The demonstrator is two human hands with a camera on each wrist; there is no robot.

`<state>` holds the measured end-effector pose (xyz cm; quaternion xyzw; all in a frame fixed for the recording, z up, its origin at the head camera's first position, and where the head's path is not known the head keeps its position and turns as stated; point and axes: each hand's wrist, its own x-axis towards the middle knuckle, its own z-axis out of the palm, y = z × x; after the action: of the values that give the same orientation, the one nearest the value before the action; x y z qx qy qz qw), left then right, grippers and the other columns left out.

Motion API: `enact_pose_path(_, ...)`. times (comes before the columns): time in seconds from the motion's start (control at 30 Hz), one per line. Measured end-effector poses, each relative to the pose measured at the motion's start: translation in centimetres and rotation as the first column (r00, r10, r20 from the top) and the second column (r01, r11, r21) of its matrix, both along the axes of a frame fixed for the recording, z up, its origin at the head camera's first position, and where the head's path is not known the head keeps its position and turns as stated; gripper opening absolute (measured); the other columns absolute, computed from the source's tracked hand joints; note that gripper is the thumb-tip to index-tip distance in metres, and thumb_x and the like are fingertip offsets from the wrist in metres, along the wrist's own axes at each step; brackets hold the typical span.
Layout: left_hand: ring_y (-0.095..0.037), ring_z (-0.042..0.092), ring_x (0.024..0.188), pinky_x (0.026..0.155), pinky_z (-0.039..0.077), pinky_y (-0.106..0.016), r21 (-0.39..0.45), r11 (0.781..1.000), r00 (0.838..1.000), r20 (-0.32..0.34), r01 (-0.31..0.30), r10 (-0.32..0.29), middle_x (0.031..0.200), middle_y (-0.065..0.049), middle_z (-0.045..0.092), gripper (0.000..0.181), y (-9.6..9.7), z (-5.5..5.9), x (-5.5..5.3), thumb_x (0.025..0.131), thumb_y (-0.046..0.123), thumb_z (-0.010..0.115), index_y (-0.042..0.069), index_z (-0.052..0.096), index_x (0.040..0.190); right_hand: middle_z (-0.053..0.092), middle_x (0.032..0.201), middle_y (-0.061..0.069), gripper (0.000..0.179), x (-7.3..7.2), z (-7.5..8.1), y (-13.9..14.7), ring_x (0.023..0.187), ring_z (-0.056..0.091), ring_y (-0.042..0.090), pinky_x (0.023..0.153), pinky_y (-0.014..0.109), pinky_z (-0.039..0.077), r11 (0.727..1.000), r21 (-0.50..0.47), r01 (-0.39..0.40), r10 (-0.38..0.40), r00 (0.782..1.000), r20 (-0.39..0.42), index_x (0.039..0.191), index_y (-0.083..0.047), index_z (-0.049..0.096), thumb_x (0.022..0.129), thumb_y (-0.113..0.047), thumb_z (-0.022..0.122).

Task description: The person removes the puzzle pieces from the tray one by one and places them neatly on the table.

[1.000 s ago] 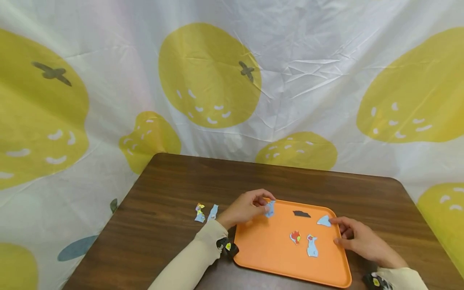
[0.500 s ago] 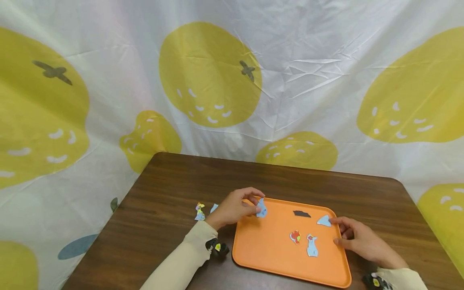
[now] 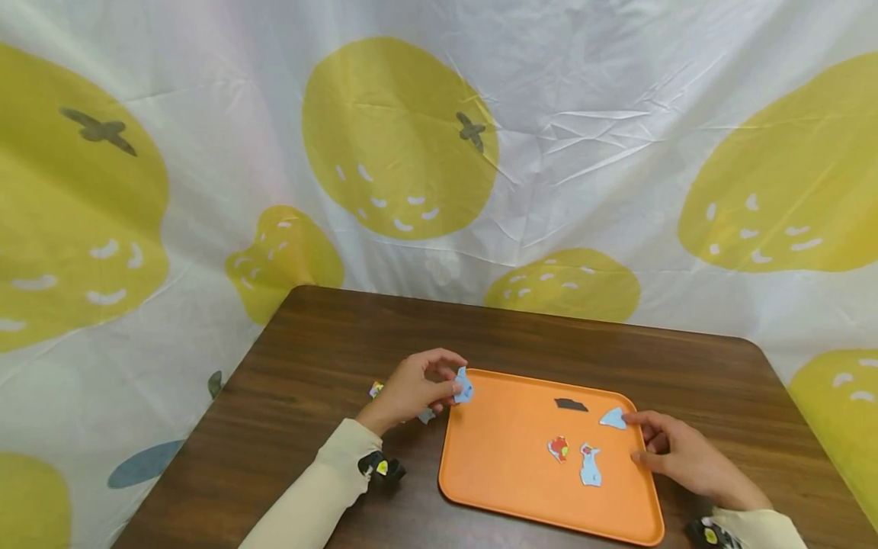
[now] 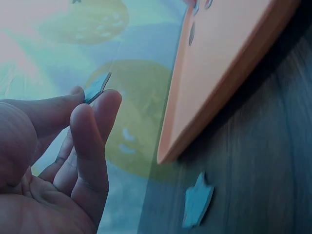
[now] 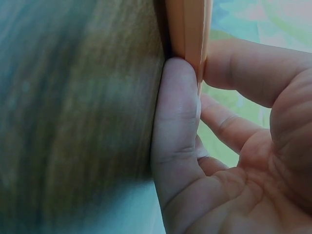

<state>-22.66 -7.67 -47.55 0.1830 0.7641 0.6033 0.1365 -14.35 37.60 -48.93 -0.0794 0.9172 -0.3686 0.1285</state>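
Observation:
My left hand (image 3: pixel 414 387) pinches a light blue puzzle piece (image 3: pixel 463 386) between thumb and fingertips, at the left back corner of the orange tray (image 3: pixel 507 465). In the left wrist view the piece (image 4: pixel 96 88) stands on edge, seen from its thin side. On the table under that hand lie another light blue piece (image 3: pixel 427 415) and a multicoloured piece (image 3: pixel 376 390), both partly hidden. My right hand (image 3: pixel 686 454) holds the tray's right rim, thumb and finger on either side of it in the right wrist view. A pale blue piece (image 3: pixel 613 418) lies by its index fingertip.
Inside the tray lie a dark piece (image 3: pixel 571 405), a red piece (image 3: pixel 559 449) and a pale blue piece with a red spot (image 3: pixel 591 467). The tray rests on a brown wooden table (image 3: pixel 329 335). Behind hangs a white curtain (image 3: pixel 535 183) with yellow fruit prints.
My left hand has moved left with the light blue piece, from over the tray to its left back corner, covering more of the pieces on the table. The right hand has stayed put.

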Motion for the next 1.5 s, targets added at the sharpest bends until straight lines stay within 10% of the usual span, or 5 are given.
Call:
enact_pose_path(0.87, -0.023, 0.077, 0.082, 0.069, 0.064, -0.032, 0.026, 0.990, 0.989, 0.065, -0.137, 0.135, 0.113, -0.019, 0.069, 0.047, -9.8, -1.1, 0.9, 0.098, 0.004, 0.074, -0.001, 0.058, 0.142, 0.071, 0.110, 0.005, 0.057, 0.7, 0.2, 0.3, 0.087, 0.061, 0.000, 0.076, 0.023, 0.052, 0.998, 0.032, -0.058, 0.060, 0.996, -0.063, 0.141, -0.002, 0.061, 0.092, -0.023, 0.083)
enact_pose_path(1.5, -0.025, 0.079, 0.085, 0.065, 0.060, -0.032, -0.118, 0.968, 0.973, 0.043, -0.221, 0.227, 0.115, -0.018, 0.074, 0.041, -15.7, -2.4, 0.5, 0.098, 0.010, 0.075, 0.004, 0.064, 0.138, 0.069, 0.108, 0.009, 0.060, 0.7, 0.5, 0.5, 0.086, 0.062, 0.002, 0.074, 0.022, 0.052, 0.998, -0.021, -0.067, 0.067, 0.998, -0.006, 0.144, 0.007, 0.057, 0.093, -0.015, 0.079)
